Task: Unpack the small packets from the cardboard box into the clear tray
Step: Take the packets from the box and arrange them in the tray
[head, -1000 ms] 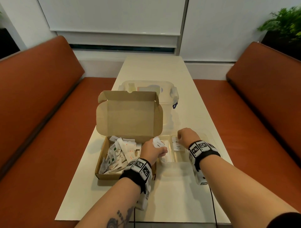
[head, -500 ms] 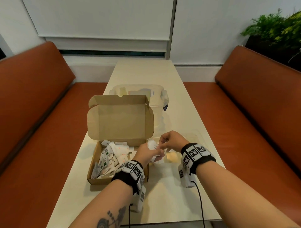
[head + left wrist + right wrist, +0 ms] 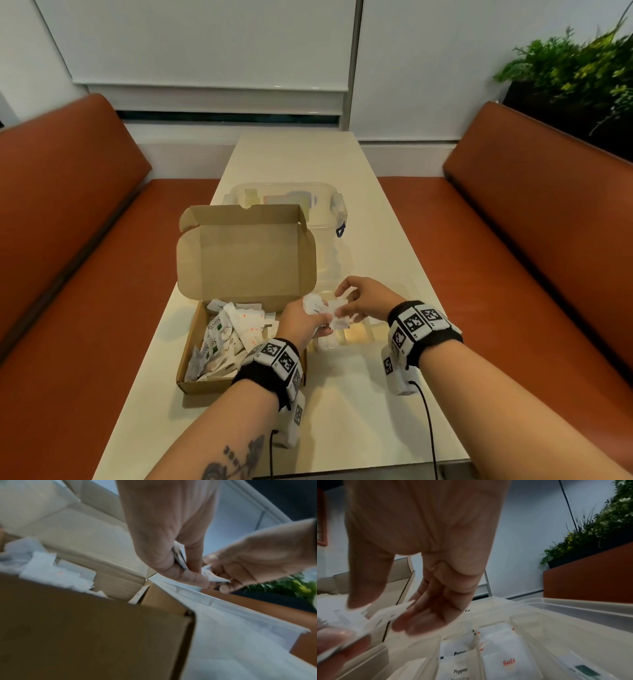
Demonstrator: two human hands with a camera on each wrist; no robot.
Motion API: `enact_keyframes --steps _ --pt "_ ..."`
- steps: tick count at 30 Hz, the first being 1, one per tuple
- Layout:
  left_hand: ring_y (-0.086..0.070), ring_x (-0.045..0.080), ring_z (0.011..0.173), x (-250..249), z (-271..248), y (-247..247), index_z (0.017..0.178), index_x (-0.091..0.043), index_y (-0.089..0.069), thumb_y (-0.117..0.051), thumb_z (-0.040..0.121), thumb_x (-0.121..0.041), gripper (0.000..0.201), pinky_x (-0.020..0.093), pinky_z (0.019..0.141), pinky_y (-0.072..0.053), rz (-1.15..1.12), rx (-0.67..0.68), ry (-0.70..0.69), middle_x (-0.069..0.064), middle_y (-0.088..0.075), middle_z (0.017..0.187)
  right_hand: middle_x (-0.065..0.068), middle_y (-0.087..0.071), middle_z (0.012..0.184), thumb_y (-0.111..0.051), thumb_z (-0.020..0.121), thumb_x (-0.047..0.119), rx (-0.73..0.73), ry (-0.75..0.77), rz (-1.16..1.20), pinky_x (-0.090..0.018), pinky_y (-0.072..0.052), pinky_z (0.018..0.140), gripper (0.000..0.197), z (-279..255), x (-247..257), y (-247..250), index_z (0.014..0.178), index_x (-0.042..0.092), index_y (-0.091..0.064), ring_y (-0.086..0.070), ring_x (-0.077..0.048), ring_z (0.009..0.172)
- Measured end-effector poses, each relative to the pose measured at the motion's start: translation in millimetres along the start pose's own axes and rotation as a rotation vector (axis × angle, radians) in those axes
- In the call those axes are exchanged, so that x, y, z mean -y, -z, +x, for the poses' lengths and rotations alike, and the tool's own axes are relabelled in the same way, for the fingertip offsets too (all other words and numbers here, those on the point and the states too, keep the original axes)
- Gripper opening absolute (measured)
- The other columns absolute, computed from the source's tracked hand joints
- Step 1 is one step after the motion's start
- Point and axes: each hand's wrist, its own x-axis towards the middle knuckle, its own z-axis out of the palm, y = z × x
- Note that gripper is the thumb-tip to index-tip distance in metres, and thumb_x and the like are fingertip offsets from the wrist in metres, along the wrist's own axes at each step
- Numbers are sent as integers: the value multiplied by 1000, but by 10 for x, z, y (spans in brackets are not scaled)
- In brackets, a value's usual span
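An open cardboard box (image 3: 202, 383) sits at the table's left with several white packets (image 3: 226, 332) inside. Just right of it, my left hand (image 3: 317, 317) grips a small bunch of white packets (image 3: 315, 303) above the clear tray (image 3: 359, 337). My right hand (image 3: 339, 303) meets it and pinches one packet (image 3: 385, 616) of that bunch between thumb and fingers. The left wrist view shows the bunch (image 3: 179, 555) in my left hand's grip. Below, the tray's (image 3: 539, 626) compartments hold a Pepper packet (image 3: 458, 669) and a Salt packet (image 3: 508, 661).
A clear lidded container (image 3: 308, 202) stands right behind the box's raised lid (image 3: 246, 253). Orange benches (image 3: 534, 240) flank the narrow table (image 3: 359, 411). A plant (image 3: 575, 75) stands at the far right. Black cables (image 3: 428, 421) hang from my wrists near the table's front edge.
My right hand left the tray, moved left to my left hand and took hold of a packet in the bunch. The left hand stayed beside the box.
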Motion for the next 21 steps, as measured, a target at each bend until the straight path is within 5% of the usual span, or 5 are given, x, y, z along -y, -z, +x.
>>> enact_keyframes --steps 4,10,14,19,21 --pt "-65 19 70 -20 -28 -43 86 -10 -61 -66 79 14 25 23 58 -59 32 43 -27 9 -63 82 1 -66 72 -71 81 10 -13 46 -111 -17 -52 60 14 6 35 57 95 11 -69 -60 -11 62" --pt "-68 18 64 -8 -47 -41 94 2 -63 -68 79 10 18 21 59 -57 -59 84 -50 16 -68 79 -7 -67 76 -68 83 4 -161 56 137 -21 -57 64 6 -20 14 102 87 6 -64 -63 -13 60" --pt "-67 22 68 -2 21 -20 90 2 -63 -67 79 12 15 23 64 -59 -113 34 -43 15 -66 79 -9 -64 77 -68 81 -1 -118 1 170 -22 -59 64 12 -44 -42 94 85 7 -60 -65 -17 62" --pt "-67 22 71 24 61 -23 83 -13 -62 -69 77 13 27 22 60 -59 -16 42 -32 15 -66 86 7 -66 75 -72 80 11 -89 42 -49 -8 -47 53 13 -33 -79 97 92 14 -70 -59 -2 65" --pt "-67 23 71 57 68 -23 88 -8 -63 -70 76 12 24 22 60 -58 -16 36 -17 17 -66 88 13 -64 69 -73 79 12 -91 51 -162 -3 -39 50 7 -6 -62 93 84 17 -73 -55 2 62"
